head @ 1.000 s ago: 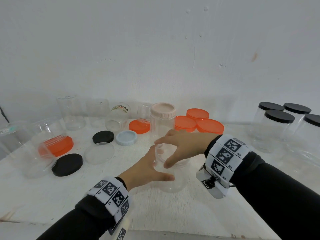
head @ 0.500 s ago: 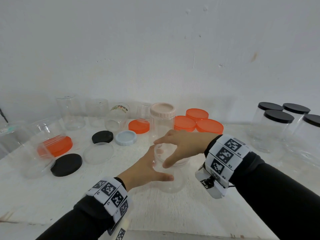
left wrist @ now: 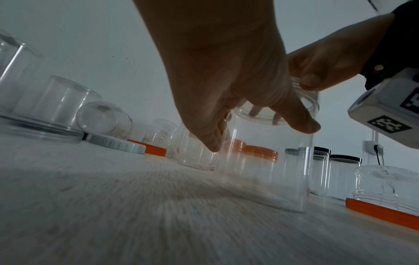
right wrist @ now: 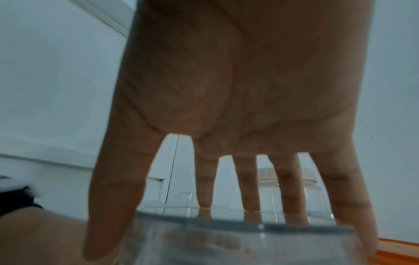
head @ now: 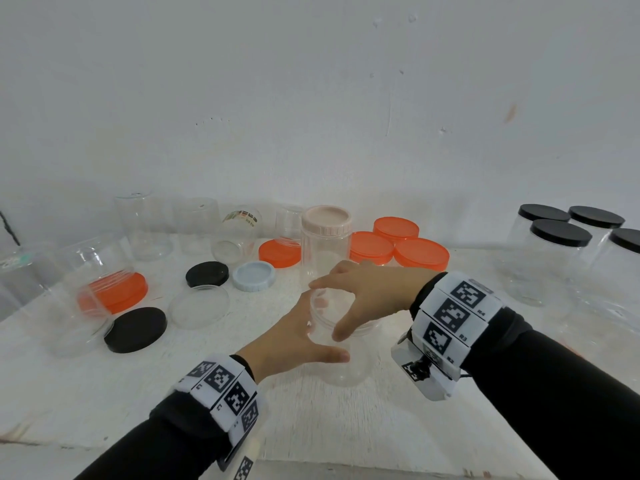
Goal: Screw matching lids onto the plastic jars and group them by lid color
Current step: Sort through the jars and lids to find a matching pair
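I see the jar (head: pixel 341 358) standing at the centre of the frame on the table (head: pixel 346 427), with my left hand (head: pixel 294 341) against its left side and my right hand (head: pixel 374 292) over its top. Behind it stands a capped jar (head: pixel 325 237). Loose lids (head: pixel 204 273) lie at middle left, with open jars (head: pixel 143 225) along the wall behind them. A cluster of lidded jars (head: pixel 398 245) sits right of the capped jar, and another group (head: pixel 561 251) stands at far right.

1. Jar (head: pixel 341 358): clear glossy plastic, smooth.
2. Orange lids (head: pixel 420 252): matt plastic, smooth tops.
3. Black lid (head: pixel 135 329): matt plastic.
4. Pale blue lid (head: pixel 254 276): plastic, ribbed rim.
5. Table (head: pixel 346 427): white, rough, seemingly painted wood.
6. Sleeve (head: pixel 554 393): black matt cloth.
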The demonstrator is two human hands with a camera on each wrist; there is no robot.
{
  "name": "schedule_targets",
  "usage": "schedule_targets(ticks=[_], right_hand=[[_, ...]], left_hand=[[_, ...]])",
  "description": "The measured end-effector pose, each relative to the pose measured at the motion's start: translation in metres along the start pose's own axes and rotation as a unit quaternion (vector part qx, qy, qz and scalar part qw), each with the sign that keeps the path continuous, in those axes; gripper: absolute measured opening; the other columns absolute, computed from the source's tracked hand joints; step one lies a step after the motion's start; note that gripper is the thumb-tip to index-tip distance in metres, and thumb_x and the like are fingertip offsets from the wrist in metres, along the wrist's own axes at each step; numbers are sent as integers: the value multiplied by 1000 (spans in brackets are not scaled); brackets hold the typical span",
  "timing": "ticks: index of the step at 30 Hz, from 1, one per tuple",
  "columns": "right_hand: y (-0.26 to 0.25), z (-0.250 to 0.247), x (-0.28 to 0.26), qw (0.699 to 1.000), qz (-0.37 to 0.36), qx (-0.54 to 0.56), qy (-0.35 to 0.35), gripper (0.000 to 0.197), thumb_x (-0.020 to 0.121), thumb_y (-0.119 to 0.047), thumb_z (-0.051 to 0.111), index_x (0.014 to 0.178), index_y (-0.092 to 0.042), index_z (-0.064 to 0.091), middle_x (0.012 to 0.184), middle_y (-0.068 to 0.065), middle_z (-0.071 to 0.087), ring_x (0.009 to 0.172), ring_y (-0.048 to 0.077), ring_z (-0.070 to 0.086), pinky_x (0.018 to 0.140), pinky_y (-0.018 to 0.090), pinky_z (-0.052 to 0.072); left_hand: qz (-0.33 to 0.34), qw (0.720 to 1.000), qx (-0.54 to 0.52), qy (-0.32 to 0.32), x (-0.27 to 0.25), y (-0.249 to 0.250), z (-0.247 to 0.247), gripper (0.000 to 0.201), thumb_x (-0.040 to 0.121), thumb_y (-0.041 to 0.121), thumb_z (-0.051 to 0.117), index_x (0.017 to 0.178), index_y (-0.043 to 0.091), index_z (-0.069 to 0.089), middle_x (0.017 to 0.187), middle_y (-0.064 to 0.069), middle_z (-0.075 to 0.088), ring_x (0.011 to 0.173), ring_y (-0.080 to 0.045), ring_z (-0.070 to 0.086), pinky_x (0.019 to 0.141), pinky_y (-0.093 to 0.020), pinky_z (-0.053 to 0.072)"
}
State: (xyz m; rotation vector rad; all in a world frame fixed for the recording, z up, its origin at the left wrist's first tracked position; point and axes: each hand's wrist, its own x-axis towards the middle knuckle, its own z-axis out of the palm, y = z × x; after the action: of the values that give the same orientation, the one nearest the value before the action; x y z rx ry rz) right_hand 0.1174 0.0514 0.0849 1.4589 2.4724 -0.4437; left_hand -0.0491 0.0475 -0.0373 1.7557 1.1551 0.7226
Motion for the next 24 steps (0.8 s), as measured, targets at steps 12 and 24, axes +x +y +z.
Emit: schedule_targets(ticks=[12,24], right_hand=[[5,16,1,999,-17,-18,47,85,79,-68,58,149,-45,16,146,-6,27,131,25,22,103,50,35],[16,51,-7,985,-57,18,164,74,85,-69,47,149,-41,21,157,-4,17,138,22,14,113,48,21]], left_hand=[[-3,1000,10,-9,-3,0,-3,113,55,55,86,141,49,13,142,21,35,132,-3,37,104,-22,36],[7,1000,19,1,-6,2,-3,97,51,63,85,118,76,17,128,44,35,115,28,35,87,-2,38]])
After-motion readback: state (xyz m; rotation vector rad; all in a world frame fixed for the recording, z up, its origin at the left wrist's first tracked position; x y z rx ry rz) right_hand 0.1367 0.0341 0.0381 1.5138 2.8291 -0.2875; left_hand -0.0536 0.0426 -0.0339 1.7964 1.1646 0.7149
